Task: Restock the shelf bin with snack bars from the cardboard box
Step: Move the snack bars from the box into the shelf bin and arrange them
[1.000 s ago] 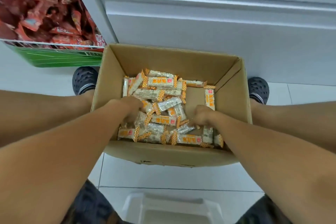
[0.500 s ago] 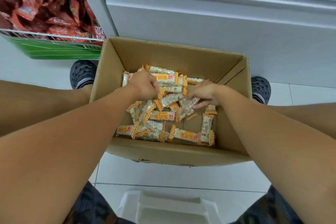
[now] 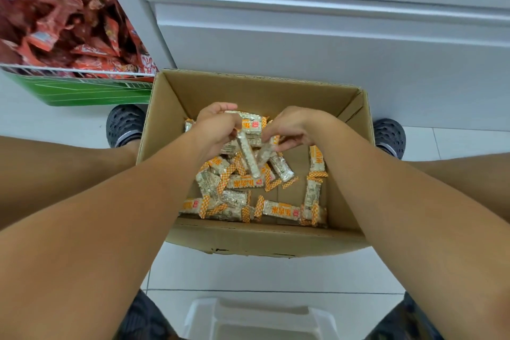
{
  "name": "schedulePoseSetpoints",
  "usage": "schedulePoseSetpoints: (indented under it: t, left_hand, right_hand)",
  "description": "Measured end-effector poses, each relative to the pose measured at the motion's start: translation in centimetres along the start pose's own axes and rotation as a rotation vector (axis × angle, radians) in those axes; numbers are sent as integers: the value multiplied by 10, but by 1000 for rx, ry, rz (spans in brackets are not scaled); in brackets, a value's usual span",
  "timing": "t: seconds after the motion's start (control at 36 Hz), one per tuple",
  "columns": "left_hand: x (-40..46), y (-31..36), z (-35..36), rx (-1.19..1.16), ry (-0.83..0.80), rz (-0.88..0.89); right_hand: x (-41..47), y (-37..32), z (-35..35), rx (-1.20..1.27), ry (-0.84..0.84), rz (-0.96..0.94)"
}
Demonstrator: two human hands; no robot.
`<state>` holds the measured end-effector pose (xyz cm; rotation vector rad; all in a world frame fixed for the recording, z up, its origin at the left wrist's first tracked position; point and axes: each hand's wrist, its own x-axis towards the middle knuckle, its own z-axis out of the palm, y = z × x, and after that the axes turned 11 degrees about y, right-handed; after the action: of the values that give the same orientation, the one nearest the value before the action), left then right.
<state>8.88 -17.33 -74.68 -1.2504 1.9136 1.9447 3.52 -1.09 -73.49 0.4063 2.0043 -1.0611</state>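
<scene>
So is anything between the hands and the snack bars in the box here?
No. The left hand and right hand already grip snack bars inside the open cardboard box, with no flap or lid over it.

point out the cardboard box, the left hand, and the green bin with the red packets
cardboard box [image 3: 259, 240], head view, bare front wall.
left hand [image 3: 218, 130], head view, back of the hand.
green bin [image 3: 82, 92], head view, green front panel.

We see red Chinese characters on the orange-and-white snack bar wrappers [image 3: 244, 182], appearing upside down, too blurred to read.
</scene>
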Motion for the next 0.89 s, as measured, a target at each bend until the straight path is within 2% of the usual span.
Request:
schedulePoseSetpoints:
  t: [0.11, 0.25, 0.39, 0.47, 0.53, 0.58, 0.61, 0.67, 0.72, 0.78, 0.81, 0.89]
  left_hand:
    - [-1, 0, 10, -45, -21, -16]
    - [8, -4, 2, -146, 11, -117]
    - [10, -6, -3, -152, -51, -170]
    - [8, -6, -3, -192, -54, -187]
    - [6, -5, -5, -202, -48, -213]
    - [5, -7, -7, -76, -45, -166]
    - [4, -8, -8, 24, -93, -138]
    - [1, -15, -11, 211, -301, -142]
    - [-1, -24, -15, 377, -404, -176]
    - [20, -44, -19, 440, -372, -212]
    - [26, -49, -20, 450, -322, -213]
    - [17, -41, -22, 477, -143, -150]
  right_hand:
    - [-4, -3, 7, 385, -246, 29]
    - [-5, 15, 12, 485, -376, 15]
    - [-1, 20, 37, 352, -250, -44]
    - [4, 24, 46, 299, -236, -74]
    - [7, 30, 45, 352, -258, -59]
    - [9, 35, 40, 472, -273, -21]
    - [11, 38, 38, 549, -276, -2]
    - [13, 40, 34, 711, -260, 38]
    - [13, 41, 29, 804, -237, 65]
    - [14, 46, 25, 736, -208, 91]
    - [18, 50, 23, 617, -169, 106]
    - [24, 71, 25, -93, -90, 41]
